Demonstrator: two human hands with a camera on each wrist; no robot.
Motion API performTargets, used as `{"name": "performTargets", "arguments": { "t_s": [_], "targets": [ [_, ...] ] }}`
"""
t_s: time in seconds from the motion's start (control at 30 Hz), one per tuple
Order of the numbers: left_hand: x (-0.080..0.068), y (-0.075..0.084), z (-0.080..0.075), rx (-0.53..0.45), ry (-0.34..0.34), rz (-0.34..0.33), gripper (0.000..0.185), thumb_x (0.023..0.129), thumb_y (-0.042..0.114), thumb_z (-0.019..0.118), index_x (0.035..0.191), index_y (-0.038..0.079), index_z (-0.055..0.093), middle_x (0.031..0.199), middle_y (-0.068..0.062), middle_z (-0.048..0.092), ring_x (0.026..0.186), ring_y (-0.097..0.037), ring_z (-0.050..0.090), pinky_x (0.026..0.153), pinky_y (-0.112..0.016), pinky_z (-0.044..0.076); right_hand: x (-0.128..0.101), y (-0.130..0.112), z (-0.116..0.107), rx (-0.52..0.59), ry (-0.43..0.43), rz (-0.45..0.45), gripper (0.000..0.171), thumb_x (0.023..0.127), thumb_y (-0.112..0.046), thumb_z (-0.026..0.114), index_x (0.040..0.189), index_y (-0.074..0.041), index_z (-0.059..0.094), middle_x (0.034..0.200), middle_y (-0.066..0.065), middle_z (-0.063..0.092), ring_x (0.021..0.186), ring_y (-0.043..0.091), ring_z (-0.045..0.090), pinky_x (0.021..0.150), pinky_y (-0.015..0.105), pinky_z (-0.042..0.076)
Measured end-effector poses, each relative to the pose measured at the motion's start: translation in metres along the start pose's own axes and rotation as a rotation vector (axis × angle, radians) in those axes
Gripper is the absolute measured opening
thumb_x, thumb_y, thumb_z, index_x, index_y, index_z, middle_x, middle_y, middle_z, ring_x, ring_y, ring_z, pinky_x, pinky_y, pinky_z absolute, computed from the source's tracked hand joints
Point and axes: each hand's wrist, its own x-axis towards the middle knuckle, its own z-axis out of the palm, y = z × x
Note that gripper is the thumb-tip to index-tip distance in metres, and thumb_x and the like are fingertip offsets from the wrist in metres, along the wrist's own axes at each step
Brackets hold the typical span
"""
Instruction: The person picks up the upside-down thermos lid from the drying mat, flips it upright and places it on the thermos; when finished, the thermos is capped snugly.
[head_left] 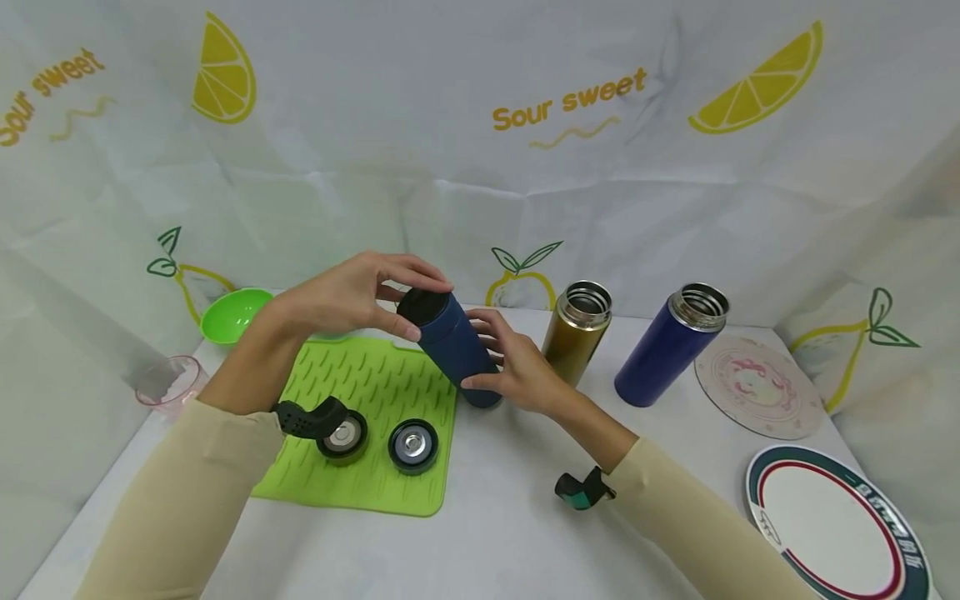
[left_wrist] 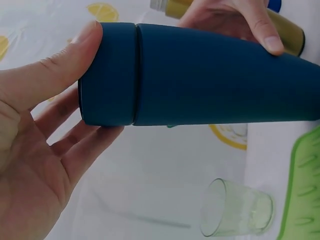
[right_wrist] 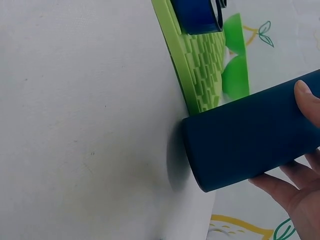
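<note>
A dark blue thermos flask [head_left: 459, 354] leans between both hands, its base low by the right edge of the green mat. My left hand [head_left: 348, 293] grips the lid [left_wrist: 111, 75] at its top, thumb on one side and fingers on the other. A thin seam between lid and body shows in the left wrist view. My right hand [head_left: 525, 371] holds the body lower down, with the thumb [right_wrist: 306, 97] on the near side. Two round bottle lids [head_left: 413, 447] lie underside up on the green mat [head_left: 360, 492]; the left wrist strap partly covers one.
Right of the hands stand a gold flask [head_left: 573, 333] and a purple-blue flask [head_left: 671, 346], both without lids. Farther right lie a pink round mat [head_left: 757, 387] and a white plate [head_left: 832, 525]. A green bowl [head_left: 234, 317] and a pinkish glass [head_left: 171, 383] are at the left.
</note>
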Motion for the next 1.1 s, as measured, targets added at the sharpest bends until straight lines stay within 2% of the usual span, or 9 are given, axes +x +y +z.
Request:
{"name": "performTargets", "arguments": {
  "t_s": [0.23, 0.4, 0.5, 0.6, 0.73, 0.8, 0.9, 1.0, 1.1],
  "targets": [
    [-0.002, 0.000, 0.006, 0.088, 0.011, 0.003, 0.061, 0.086, 0.011, 0.082, 0.143, 0.014, 0.061, 0.150, -0.006, 0.054, 0.143, -0.027, 0.047, 0.112, -0.058, 0.048, -0.003, 0.004, 0.002, 0.033, 0.010, 0.023, 0.088, 0.084, -0.003, 0.081, 0.154, -0.017, 0.030, 0.157, 0.018, 0.045, 0.143, 0.043, 0.049, 0.112, 0.060, 0.046],
    [-0.004, -0.004, 0.011, 0.106, 0.104, 0.016, 0.070, 0.085, 0.013, 0.083, 0.148, 0.013, 0.053, 0.152, -0.007, 0.051, 0.142, -0.026, 0.047, 0.110, -0.053, 0.050, -0.003, 0.008, 0.003, 0.088, 0.047, 0.036, 0.088, 0.084, 0.000, 0.080, 0.154, -0.017, 0.029, 0.155, 0.018, 0.046, 0.144, 0.041, 0.048, 0.112, 0.064, 0.044],
    [-0.009, -0.012, 0.012, 0.097, 0.163, -0.005, 0.074, 0.086, 0.016, 0.082, 0.152, 0.017, 0.048, 0.155, -0.004, 0.047, 0.142, -0.025, 0.046, 0.113, -0.053, 0.048, -0.003, 0.010, 0.004, 0.106, 0.073, 0.045, 0.088, 0.085, 0.000, 0.079, 0.154, -0.018, 0.027, 0.156, 0.017, 0.044, 0.145, 0.041, 0.047, 0.112, 0.066, 0.043],
    [-0.020, -0.022, 0.013, 0.094, 0.205, -0.056, 0.073, 0.090, 0.022, 0.079, 0.154, 0.023, 0.045, 0.157, -0.001, 0.047, 0.141, -0.025, 0.048, 0.113, -0.056, 0.045, -0.003, 0.011, 0.005, 0.116, 0.101, 0.054, 0.089, 0.087, -0.001, 0.078, 0.155, -0.019, 0.024, 0.157, 0.017, 0.041, 0.146, 0.041, 0.045, 0.113, 0.066, 0.042],
    [-0.040, -0.037, 0.017, 0.078, 0.233, -0.104, 0.067, 0.094, 0.024, 0.075, 0.154, 0.021, 0.045, 0.156, -0.003, 0.049, 0.139, -0.026, 0.049, 0.113, -0.054, 0.046, -0.003, 0.012, 0.006, 0.132, 0.132, 0.054, 0.091, 0.088, 0.000, 0.077, 0.156, -0.018, 0.020, 0.158, 0.018, 0.038, 0.147, 0.041, 0.044, 0.112, 0.067, 0.042],
    [-0.051, -0.046, 0.021, 0.069, 0.236, -0.114, 0.066, 0.095, 0.023, 0.074, 0.154, 0.018, 0.045, 0.156, -0.004, 0.049, 0.139, -0.027, 0.050, 0.113, -0.047, 0.048, -0.004, 0.013, 0.007, 0.152, 0.142, 0.061, 0.091, 0.088, 0.001, 0.076, 0.156, -0.017, 0.018, 0.158, 0.019, 0.036, 0.147, 0.042, 0.043, 0.112, 0.067, 0.042],
    [-0.067, -0.058, 0.029, 0.052, 0.250, -0.131, 0.065, 0.094, 0.022, 0.074, 0.153, 0.016, 0.046, 0.156, -0.005, 0.050, 0.139, -0.024, 0.051, 0.109, -0.027, 0.052, -0.005, 0.015, 0.007, 0.195, 0.158, 0.081, 0.091, 0.088, 0.002, 0.075, 0.156, -0.017, 0.017, 0.158, 0.020, 0.034, 0.149, 0.042, 0.040, 0.114, 0.066, 0.041],
    [-0.081, -0.071, 0.037, 0.033, 0.276, -0.145, 0.065, 0.094, 0.022, 0.075, 0.152, 0.017, 0.046, 0.154, -0.007, 0.052, 0.135, -0.013, 0.054, 0.103, -0.014, 0.050, -0.005, 0.017, 0.007, 0.235, 0.185, 0.095, 0.091, 0.088, 0.003, 0.075, 0.155, -0.017, 0.017, 0.158, 0.020, 0.032, 0.151, 0.042, 0.037, 0.115, 0.065, 0.040],
    [-0.091, -0.085, 0.044, 0.011, 0.305, -0.159, 0.065, 0.093, 0.021, 0.075, 0.152, 0.017, 0.047, 0.151, -0.009, 0.054, 0.128, 0.003, 0.053, 0.102, -0.013, 0.050, -0.007, 0.019, 0.008, 0.263, 0.210, 0.091, 0.091, 0.088, 0.005, 0.074, 0.155, -0.017, 0.016, 0.157, 0.019, 0.031, 0.151, 0.041, 0.037, 0.116, 0.064, 0.040]
  ]
}}
